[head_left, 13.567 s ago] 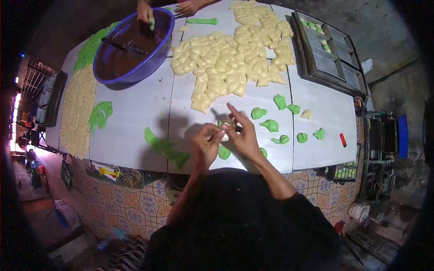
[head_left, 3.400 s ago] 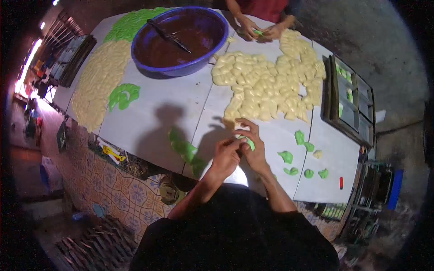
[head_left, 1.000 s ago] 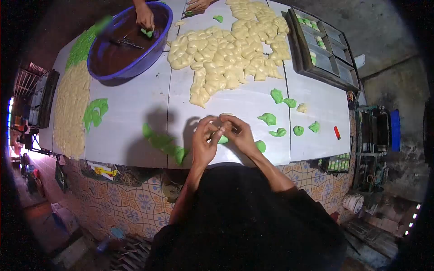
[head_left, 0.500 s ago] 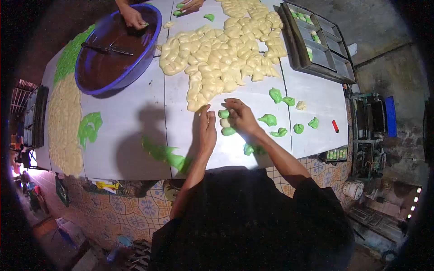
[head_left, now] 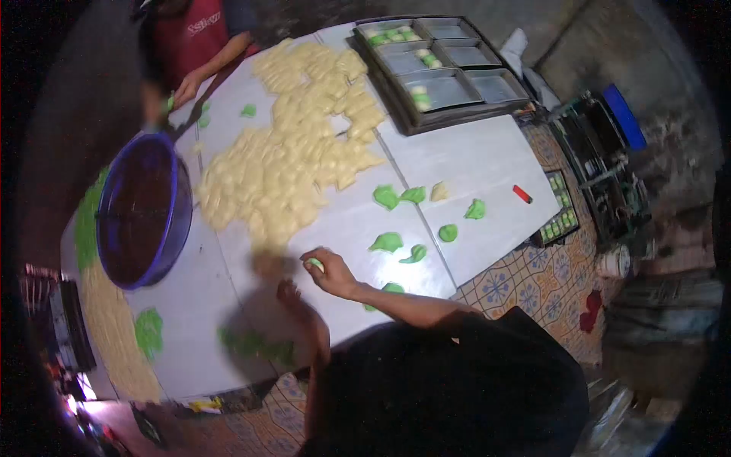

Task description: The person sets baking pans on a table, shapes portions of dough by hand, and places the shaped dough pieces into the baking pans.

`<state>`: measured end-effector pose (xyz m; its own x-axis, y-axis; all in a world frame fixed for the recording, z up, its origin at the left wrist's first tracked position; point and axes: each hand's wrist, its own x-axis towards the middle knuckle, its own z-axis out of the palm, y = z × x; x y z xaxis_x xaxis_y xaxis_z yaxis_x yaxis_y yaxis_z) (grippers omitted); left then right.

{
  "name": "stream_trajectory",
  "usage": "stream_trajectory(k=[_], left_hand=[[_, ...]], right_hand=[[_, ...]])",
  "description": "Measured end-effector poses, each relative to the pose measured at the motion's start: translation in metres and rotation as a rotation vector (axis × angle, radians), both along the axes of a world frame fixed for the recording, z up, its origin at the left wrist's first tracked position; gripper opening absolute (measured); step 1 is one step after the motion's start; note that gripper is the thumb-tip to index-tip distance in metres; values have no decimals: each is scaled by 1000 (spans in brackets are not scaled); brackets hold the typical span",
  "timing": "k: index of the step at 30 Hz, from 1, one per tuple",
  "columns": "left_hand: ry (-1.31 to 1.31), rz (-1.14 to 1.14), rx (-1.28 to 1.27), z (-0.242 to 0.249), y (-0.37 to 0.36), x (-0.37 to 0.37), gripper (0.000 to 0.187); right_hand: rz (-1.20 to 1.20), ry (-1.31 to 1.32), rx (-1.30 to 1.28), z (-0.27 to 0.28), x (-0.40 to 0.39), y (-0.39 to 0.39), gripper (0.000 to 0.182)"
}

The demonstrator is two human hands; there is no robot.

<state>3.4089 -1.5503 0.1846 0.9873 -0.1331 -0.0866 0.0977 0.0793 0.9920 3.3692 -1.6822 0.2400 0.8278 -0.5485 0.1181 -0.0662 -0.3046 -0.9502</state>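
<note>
My right hand [head_left: 333, 274] is closed around a small dough roll [head_left: 314, 264], of which a green end shows between the fingers. Just below and to its left is my left hand [head_left: 298, 305], dim in the shadow, its fingers stretched out with nothing visible in them. Beyond both hands spreads a large mass of pale yellow dough pieces [head_left: 293, 164]. Green dough lumps [head_left: 387, 242] lie to the right of my right hand, and another green lump [head_left: 392, 288] is partly hidden by my forearm. A smear of green dough [head_left: 259, 346] lies in shadow left of my left hand.
A divided metal tray [head_left: 449, 80] at the back holds several green-and-white rolls. A purple basin [head_left: 183, 206] with dark contents stands at left. Near the right edge lies a red lighter-like object [head_left: 522, 194]. Across the table, a co-worker's hand [head_left: 185, 90] holds something green.
The view has swung, showing more of the co-worker. My right hand has lifted the green-and-pale dough pieces that lay beside it on the table.
</note>
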Motion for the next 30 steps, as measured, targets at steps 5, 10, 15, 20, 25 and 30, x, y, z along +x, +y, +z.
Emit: stream_trajectory(k=[5,10,15,20,25,30], left_hand=[[-296,42,136,-41,12,-1,35],[-425,93,590,37,-33,-31,34],[-374,177,768,43,-49,-30,36],[-315,242,349,89,-116,-30,25],[-610,-361,365,183,-285,-38,14],[-891,-871,348,208,-467,-24,28]], right_hand=[[141,-247,993,50,-51,-165,25],[-195,-43,-140,124,-68,-402,30],[-137,221,-81,83,-39,-529,50],[-247,247,-439,104,-58,-536,47],[146,566,-576,125,-75,-533,50],[83,445,-498,145,-97,-535,57]])
